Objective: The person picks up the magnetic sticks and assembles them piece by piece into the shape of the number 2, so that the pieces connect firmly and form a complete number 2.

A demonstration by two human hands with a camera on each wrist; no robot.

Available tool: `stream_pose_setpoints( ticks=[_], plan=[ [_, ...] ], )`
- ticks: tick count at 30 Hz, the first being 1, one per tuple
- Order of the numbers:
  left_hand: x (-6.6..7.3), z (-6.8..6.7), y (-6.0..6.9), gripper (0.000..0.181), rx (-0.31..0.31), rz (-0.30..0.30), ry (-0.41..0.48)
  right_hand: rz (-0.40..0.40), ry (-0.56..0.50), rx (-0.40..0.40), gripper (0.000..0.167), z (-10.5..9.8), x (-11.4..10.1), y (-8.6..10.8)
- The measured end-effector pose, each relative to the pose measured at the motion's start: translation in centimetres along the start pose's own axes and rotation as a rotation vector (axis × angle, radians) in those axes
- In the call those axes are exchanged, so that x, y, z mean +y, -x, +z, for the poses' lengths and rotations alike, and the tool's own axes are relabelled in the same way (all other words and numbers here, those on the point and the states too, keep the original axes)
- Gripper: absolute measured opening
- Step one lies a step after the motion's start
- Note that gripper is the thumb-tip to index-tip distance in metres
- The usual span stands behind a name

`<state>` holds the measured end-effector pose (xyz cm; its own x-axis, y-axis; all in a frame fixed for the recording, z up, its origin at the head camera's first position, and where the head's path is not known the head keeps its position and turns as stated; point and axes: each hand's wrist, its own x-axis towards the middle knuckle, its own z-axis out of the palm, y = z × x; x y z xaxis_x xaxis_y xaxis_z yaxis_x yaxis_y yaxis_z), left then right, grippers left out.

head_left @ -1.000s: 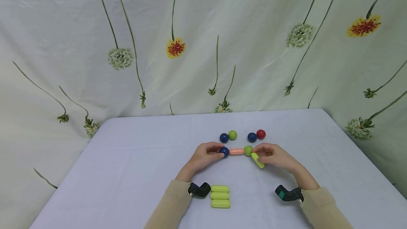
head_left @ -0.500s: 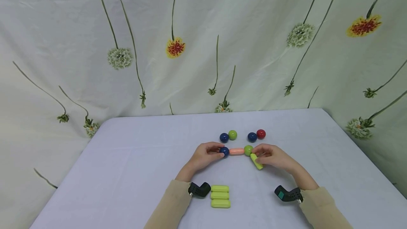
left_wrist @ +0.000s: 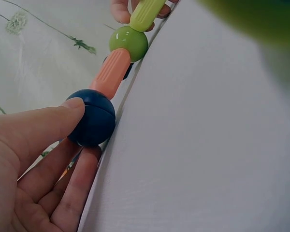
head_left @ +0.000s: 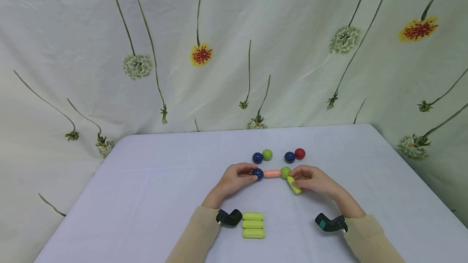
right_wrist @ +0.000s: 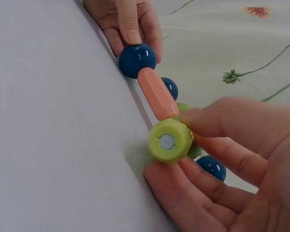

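My left hand pinches a dark blue ball between thumb and fingers. From that ball a ribbed salmon-pink rod runs to a green ball, the three joined in a line. My right hand pinches a yellow-green rod whose far end touches the green ball, slanting toward me. In the right wrist view the rod's near end shows a round silvery disc, and the rod hides much of the green ball.
Behind the hands lie a blue ball beside a green ball, and another blue ball beside a red ball. Three yellow-green rods lie side by side nearer me. A flowered cloth hangs behind the white table.
The yellow-green rod in my right hand has swung slightly, its near end shifting left and its slant steepening. My left hand and the blue ball stay in place.
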<state>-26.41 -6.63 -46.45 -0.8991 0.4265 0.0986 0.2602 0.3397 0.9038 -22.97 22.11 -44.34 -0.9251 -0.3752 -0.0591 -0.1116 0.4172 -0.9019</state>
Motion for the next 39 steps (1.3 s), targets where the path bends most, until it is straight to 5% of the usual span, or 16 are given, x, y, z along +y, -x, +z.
stream_pose_setpoints(
  ticks=[15, 39],
  plan=[
    [-0.3, 0.1, -0.2, 0.031, 0.008, 0.004, -0.003, 0.176, -0.076, 0.154, 0.035, 0.9, 0.7, -0.6],
    [-0.3, 0.0, -0.3, 0.032, 0.010, 0.034, -0.013, 0.171, -0.078, 0.227, 0.036, 1.5, 0.9, -0.8]
  ],
)
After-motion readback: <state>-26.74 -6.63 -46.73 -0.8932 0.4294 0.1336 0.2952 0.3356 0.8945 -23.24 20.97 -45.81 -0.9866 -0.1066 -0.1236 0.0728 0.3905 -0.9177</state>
